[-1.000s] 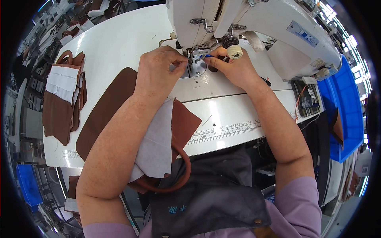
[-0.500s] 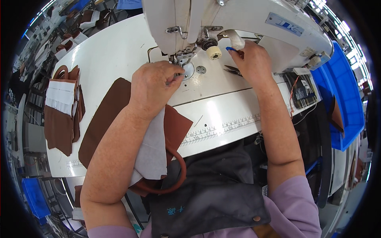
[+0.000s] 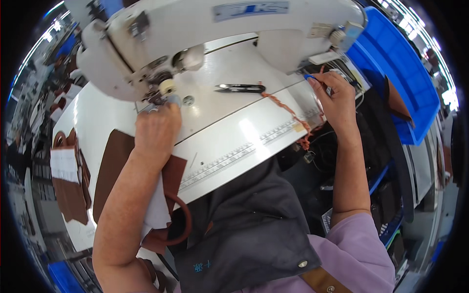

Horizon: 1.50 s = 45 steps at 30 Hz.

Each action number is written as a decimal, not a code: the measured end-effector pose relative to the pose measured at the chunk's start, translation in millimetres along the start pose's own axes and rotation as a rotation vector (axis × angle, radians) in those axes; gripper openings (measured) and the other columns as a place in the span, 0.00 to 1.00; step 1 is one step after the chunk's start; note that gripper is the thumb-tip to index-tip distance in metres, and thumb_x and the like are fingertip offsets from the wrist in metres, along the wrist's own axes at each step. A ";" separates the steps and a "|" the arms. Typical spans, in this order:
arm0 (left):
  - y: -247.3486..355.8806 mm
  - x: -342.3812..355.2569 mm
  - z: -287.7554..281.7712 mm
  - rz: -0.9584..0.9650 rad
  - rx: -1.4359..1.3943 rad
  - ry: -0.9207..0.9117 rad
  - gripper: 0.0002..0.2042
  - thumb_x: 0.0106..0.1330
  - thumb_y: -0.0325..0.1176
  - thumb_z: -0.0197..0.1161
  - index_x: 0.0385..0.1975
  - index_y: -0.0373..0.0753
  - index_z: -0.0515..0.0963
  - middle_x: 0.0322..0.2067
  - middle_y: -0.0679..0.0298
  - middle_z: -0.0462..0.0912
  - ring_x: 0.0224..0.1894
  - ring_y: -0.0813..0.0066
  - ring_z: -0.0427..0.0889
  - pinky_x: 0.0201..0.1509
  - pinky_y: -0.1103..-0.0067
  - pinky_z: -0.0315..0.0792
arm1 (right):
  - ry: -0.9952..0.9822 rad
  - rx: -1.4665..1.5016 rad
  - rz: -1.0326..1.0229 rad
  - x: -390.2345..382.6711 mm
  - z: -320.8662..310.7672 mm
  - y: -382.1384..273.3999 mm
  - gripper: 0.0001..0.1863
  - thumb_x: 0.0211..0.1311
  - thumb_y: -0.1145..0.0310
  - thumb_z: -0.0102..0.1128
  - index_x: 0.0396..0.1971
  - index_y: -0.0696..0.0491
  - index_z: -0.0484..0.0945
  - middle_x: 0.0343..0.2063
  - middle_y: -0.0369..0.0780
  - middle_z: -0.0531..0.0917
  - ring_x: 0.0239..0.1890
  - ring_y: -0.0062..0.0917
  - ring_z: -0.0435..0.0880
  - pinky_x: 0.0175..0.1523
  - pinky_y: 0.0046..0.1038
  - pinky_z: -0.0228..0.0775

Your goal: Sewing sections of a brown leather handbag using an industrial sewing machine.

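Note:
My left hand (image 3: 159, 128) is closed just below the needle end of a white sewing machine (image 3: 195, 24). Its fingertips are partly hidden, so I cannot make out what they pinch. Under that forearm lie a dark brown panel (image 3: 111, 158), a white lining piece (image 3: 155, 205) and a reddish-brown piece with a rounded handle (image 3: 186, 219), which hangs over the table edge. At the right end of the table my right hand (image 3: 337, 100) pinches a small blue piece (image 3: 309, 76) between thumb and finger. Black thread snips (image 3: 240, 88) lie on the machine bed with an orange cord (image 3: 288, 110) attached.
A stack of brown bag pieces with a white label (image 3: 68, 190) lies at the table's left end. The large blue bin (image 3: 400, 73) on the right holds a brown piece. A printed ruler (image 3: 239, 151) runs along the table's front edge.
The view has swung, shifting the machine left. My right hand has moved from beside the machine's arm to the table's right end, leaving the snips uncovered. My left hand stays by the needle.

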<state>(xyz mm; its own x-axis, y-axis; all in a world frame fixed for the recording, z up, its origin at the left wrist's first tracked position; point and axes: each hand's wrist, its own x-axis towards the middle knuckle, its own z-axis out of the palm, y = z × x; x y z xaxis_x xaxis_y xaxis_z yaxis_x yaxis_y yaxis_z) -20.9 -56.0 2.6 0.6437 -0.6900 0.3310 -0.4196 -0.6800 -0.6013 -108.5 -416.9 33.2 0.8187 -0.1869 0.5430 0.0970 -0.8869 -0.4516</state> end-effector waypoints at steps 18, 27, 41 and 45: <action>-8.7 -9.8 3.8 -0.097 -0.461 0.198 0.01 0.61 0.28 0.65 0.29 0.43 0.81 0.17 0.61 0.80 0.21 0.62 0.81 0.29 0.68 0.70 | -0.017 -0.114 0.248 68.6 8.9 136.5 0.15 0.60 0.59 0.66 0.38 0.55 0.87 0.30 0.47 0.88 0.34 0.39 0.88 0.40 0.35 0.75; -47.0 -29.7 -5.8 -0.601 -1.030 0.006 0.11 0.51 0.32 0.77 0.33 0.40 0.87 0.18 0.68 0.80 0.20 0.76 0.77 0.26 0.79 0.71 | 0.193 0.146 0.102 18.6 -5.9 70.9 0.10 0.65 0.67 0.66 0.41 0.57 0.85 0.31 0.37 0.86 0.32 0.16 0.81 0.40 0.20 0.72; -35.5 -21.7 14.5 -0.694 -1.124 -0.033 0.09 0.56 0.32 0.74 0.36 0.38 0.87 0.17 0.68 0.75 0.19 0.81 0.71 0.26 0.79 0.69 | -0.647 0.435 -0.038 42.4 154.9 -158.2 0.20 0.54 0.55 0.73 0.36 0.57 0.83 0.29 0.41 0.86 0.32 0.28 0.84 0.39 0.30 0.76; -37.4 -23.5 24.6 -0.604 -1.115 0.084 0.07 0.57 0.30 0.72 0.33 0.36 0.87 0.20 0.65 0.80 0.21 0.80 0.74 0.27 0.79 0.70 | -0.634 0.425 -0.014 39.0 174.6 -152.1 0.13 0.60 0.61 0.70 0.34 0.56 0.83 0.23 0.31 0.82 0.27 0.12 0.75 0.33 0.21 0.67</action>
<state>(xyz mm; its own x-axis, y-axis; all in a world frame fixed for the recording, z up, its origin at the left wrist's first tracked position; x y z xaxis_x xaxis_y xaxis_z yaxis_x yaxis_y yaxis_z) -4.6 -8.2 -0.6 0.8947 -0.1839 0.4070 -0.4094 -0.7020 0.5827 7.5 -215.5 -0.5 0.9715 0.2154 0.0985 0.2146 -0.6247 -0.7508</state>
